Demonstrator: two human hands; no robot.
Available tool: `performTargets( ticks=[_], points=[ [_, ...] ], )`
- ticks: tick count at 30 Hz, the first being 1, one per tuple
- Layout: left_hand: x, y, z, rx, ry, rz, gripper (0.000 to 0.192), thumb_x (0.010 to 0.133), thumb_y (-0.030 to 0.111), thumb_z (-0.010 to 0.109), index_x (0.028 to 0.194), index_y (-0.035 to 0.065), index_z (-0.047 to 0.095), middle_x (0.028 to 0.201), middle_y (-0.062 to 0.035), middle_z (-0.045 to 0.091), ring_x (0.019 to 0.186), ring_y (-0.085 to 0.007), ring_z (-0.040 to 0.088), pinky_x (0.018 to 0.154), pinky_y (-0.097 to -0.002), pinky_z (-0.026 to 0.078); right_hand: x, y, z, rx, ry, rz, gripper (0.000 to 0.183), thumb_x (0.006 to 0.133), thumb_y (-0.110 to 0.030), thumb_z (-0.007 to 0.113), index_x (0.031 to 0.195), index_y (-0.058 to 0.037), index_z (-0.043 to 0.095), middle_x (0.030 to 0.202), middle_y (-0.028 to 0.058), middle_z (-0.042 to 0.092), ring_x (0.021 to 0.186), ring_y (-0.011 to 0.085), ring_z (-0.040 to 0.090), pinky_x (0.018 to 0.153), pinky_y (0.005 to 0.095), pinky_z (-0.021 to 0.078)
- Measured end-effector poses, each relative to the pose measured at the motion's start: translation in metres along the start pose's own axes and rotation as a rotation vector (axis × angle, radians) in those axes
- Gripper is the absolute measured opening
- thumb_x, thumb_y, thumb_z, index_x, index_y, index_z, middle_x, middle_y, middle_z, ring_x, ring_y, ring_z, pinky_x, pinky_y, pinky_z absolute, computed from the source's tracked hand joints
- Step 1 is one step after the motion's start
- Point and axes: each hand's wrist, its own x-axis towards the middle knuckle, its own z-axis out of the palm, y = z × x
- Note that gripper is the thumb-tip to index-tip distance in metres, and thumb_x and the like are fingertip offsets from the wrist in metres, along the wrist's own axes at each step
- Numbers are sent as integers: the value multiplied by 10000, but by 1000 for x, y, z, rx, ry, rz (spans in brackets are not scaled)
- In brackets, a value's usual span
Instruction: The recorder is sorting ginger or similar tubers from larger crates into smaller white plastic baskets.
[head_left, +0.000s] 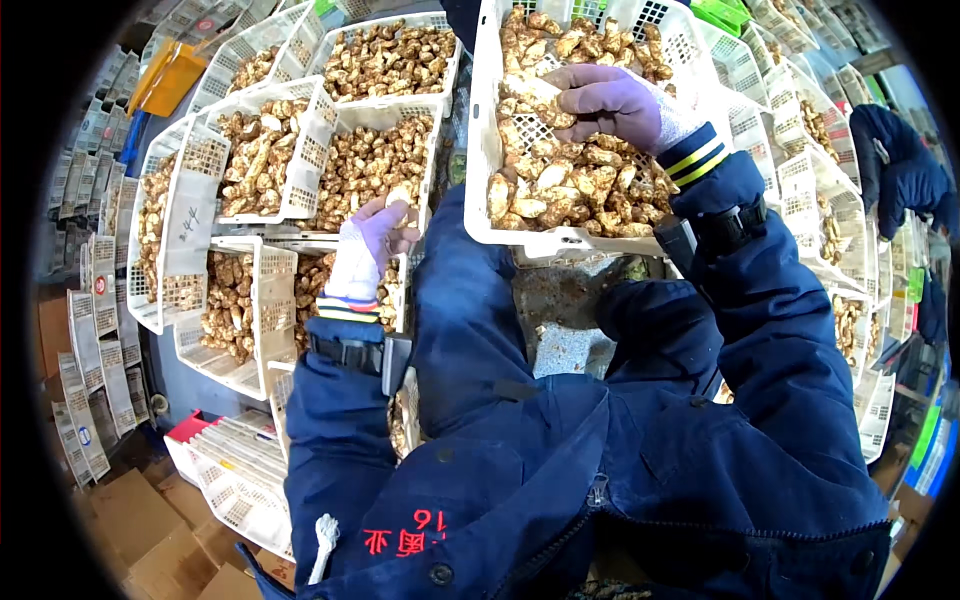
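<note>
My right hand (611, 105), in a work glove with a mauve coating and white knit cuff, grips a pale brown mushroom (536, 96), which looks like a matsutake. It is over a white plastic crate (484, 150) in front of me, where more mushrooms (577, 195) lie loosely and bare lattice floor shows between them. My left hand (371, 244), gloved the same way, hovers above a fuller white crate (431, 142) of small mushrooms (375, 154). A pale mushroom (403, 195) is at its fingertips; whether they grip it is unclear.
Several mushroom crates surround my left side, one marked crate (187, 217) tilted. More crates (817, 202) line the right, near another person's dark sleeve (907, 165). A white crate with stacked flat pieces (232, 457) stands lower left. Cardboard (150, 525) covers the floor there.
</note>
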Motion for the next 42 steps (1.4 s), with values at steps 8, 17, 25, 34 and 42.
performTargets(
  ticks=[8,17,25,34,42],
  points=[
    [43,77,33,580,-354,773,507,935,306,474,1302,-25,365,1208,-270,481,1079,-375,539,912,-413,476,10,-16,26,-524,171,-215,374,763,-91,630,1135,-87,600,996,73,645,945,175,620,838,297,485],
    [-50,47,104,-419,-493,224,312,912,188,514,1148,-8,457,922,-206,609,779,-265,649,627,-299,560,-1,-39,73,-739,187,-731,526,753,-23,550,1270,-100,489,1111,140,595,1013,276,579,875,342,464],
    [-66,37,105,-611,-724,-1,363,943,247,455,1197,-12,474,894,-191,632,706,-250,651,625,-329,567,-26,-51,74,-421,94,-242,327,822,-130,599,1136,-39,591,979,14,609,872,75,536,780,230,433],
    [-51,33,97,-391,-452,273,237,889,112,510,1085,-19,485,1059,-105,565,938,-265,617,749,-390,549,13,-31,48,-1056,121,-583,267,864,-254,568,1041,-61,622,950,87,653,914,193,613,760,289,489],
    [-54,15,-63,823,119,354,484,853,193,585,1265,-30,463,1014,-116,607,906,-189,597,793,-269,468,43,38,2,-1182,-426,451,397,775,-54,556,1159,-140,606,731,61,607,613,126,529,552,272,431]
  ],
)
